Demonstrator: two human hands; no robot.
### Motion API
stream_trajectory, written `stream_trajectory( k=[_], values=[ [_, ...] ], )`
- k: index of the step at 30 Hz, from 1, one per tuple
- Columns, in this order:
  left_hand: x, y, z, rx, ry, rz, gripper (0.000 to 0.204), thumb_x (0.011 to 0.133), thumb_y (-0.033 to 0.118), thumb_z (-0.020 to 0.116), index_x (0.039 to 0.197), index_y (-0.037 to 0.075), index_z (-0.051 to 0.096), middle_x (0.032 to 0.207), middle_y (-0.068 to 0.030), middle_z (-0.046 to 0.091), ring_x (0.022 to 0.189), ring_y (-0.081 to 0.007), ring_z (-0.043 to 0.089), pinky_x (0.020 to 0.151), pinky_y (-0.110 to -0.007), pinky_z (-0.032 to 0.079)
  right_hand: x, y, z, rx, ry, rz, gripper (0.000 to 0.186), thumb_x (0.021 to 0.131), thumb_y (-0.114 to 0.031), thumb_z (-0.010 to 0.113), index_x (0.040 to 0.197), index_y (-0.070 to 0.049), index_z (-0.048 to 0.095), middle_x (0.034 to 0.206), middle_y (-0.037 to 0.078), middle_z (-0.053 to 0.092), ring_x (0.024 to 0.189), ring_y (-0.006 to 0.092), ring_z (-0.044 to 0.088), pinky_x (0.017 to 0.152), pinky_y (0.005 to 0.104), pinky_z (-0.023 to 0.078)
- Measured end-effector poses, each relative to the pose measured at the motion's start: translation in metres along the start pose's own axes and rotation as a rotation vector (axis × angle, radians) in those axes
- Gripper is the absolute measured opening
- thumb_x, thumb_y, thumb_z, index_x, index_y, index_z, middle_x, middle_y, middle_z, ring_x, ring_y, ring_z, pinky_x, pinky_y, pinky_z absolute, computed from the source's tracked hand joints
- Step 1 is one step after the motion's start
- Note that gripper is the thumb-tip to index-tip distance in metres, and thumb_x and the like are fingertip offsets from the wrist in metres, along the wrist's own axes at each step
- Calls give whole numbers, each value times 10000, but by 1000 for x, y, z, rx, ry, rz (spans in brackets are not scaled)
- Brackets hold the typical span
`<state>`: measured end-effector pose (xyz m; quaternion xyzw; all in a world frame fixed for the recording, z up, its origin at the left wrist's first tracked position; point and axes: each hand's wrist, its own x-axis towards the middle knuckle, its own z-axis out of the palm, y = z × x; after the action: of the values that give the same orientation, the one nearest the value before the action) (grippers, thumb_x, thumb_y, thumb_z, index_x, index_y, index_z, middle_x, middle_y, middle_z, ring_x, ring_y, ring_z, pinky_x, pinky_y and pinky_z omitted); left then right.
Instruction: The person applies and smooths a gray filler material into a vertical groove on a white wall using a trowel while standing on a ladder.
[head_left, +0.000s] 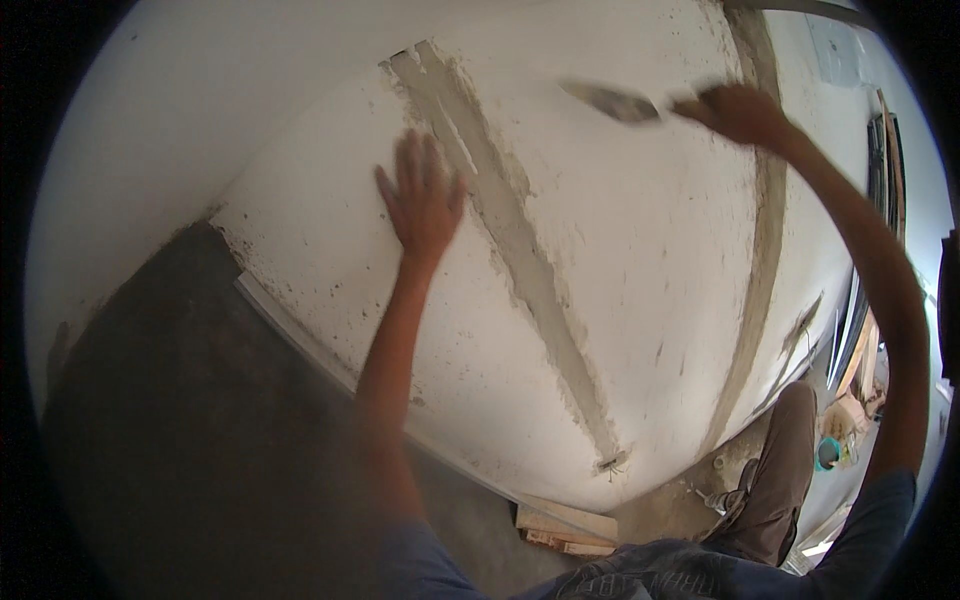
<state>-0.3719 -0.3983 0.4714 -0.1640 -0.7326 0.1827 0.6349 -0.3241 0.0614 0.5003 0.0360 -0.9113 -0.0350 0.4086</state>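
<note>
Trowel (614, 103) smeared by motion; blade edge cannot be read. Its grip is mostly covered by the right hand (738, 113), itself blurred. Fingers of the left hand (428, 205) softened by blur. Contents of the teal bucket (822, 446) too small to be identified. Shirt (660, 572) cut off by the lower edge.

trowel (622, 104) blurred, blade pointing left, before white wall (640, 260). grey mortar strip (527, 265) rough-edged, slanting down wall.

Your left hand (428, 205) spreads beside a long grey mortar strip (543, 285); your right hand (742, 114) holds a pointed metal trowel (614, 102).
</note>
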Motion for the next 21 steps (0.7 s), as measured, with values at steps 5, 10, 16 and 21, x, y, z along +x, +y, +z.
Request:
stream_trajectory(
  k=[5,10,16,21],
  values=[
    [103,-22,-2,-16,153,-29,662,982,451,544,1472,21,429,1568,-180,370,1432,-364,369,1156,-617,250,-190,50,96,418,-916,423,666,961,-684,468,864,-61,680,696,80,611,620,217,598,572,369,492],
    [107,-11,5,-169,134,81,665,1005,442,513,1466,-28,417,1546,-218,383,1445,-383,343,1179,-559,258,-337,22,151,909,-1205,530,702,970,-694,440,873,-26,636,672,37,589,620,150,589,516,329,482],
    [93,-38,-8,-69,52,134,653,1000,412,529,1447,-52,422,1538,-264,368,1443,-398,339,1178,-536,268,-421,-15,208,1208,-1327,592,711,955,-697,469,1053,-1,573,764,98,613,598,181,610,515,327,519],
    [106,-26,-2,-35,114,-21,638,995,392,539,1446,-44,426,1535,-259,378,1453,-385,333,1183,-535,258,-444,-24,214,1214,-1304,631,720,938,-700,502,1046,9,569,746,100,612,582,176,608,494,317,496]
  ],
)
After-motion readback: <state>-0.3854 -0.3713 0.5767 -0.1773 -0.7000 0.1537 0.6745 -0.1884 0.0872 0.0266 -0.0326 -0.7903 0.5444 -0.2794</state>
